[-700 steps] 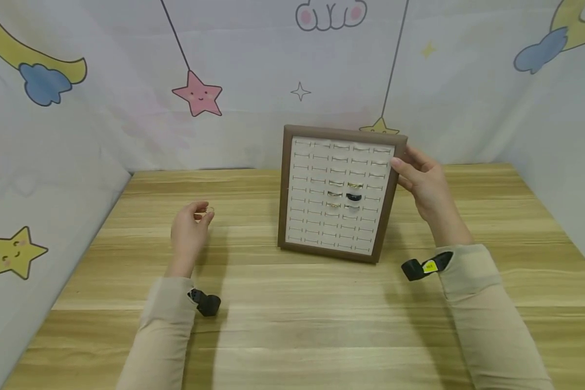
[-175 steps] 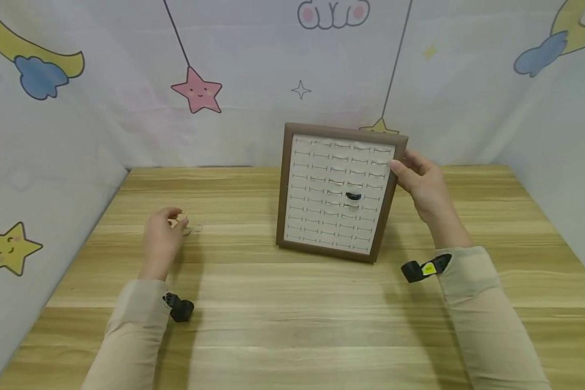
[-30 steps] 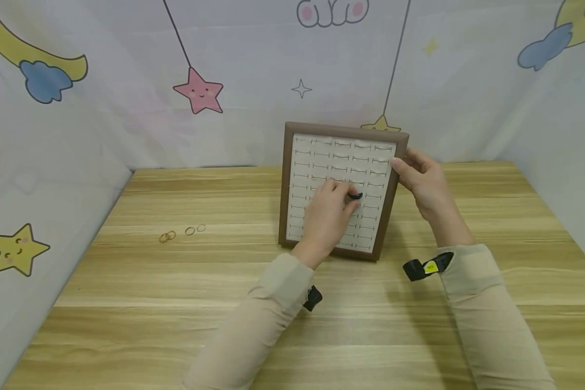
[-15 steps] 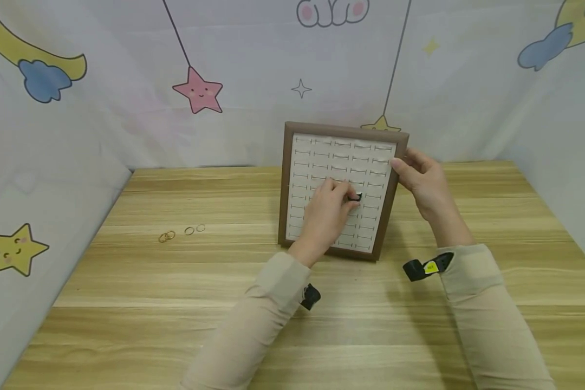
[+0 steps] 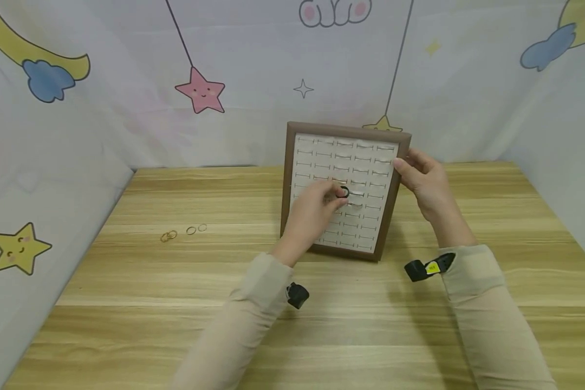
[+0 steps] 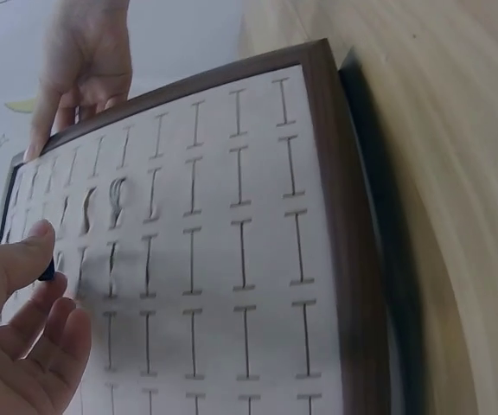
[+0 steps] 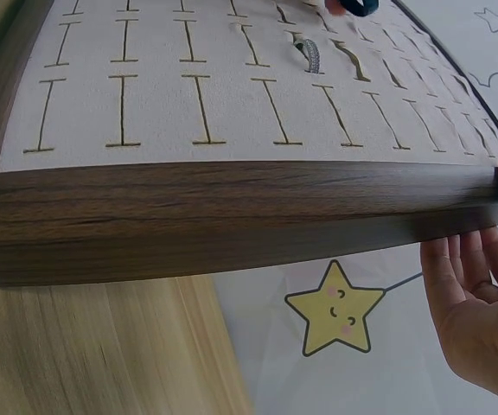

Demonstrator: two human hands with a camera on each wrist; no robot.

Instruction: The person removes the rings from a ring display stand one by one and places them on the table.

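My left hand (image 5: 312, 211) pinches a black ring (image 5: 344, 192) between thumb and fingertips, just in front of the ring display board (image 5: 347, 252). In the left wrist view only a dark sliver of that ring (image 6: 47, 271) shows between the fingers. My right hand (image 5: 426, 187) grips the board's upper right edge, thumb on the front and fingers behind. The board has a brown frame and a white pad with rows of slots, and it leans back upright on the table. One silvery ring (image 7: 308, 54) sits in a slot.
Several thin rings lie on the wooden table (image 5: 127, 314) left of the board: two overlapping gold rings (image 5: 168, 236), a darker ring (image 5: 190, 231) and a pale ring (image 5: 202, 227). A patterned cloth (image 5: 244, 124) hangs behind the table and along the sides.
Over the last second my left hand has drawn the black ring out of its slot and leftward. Since the oldest frame, gold and other rings have gone from the board to the table. The right hand stays.
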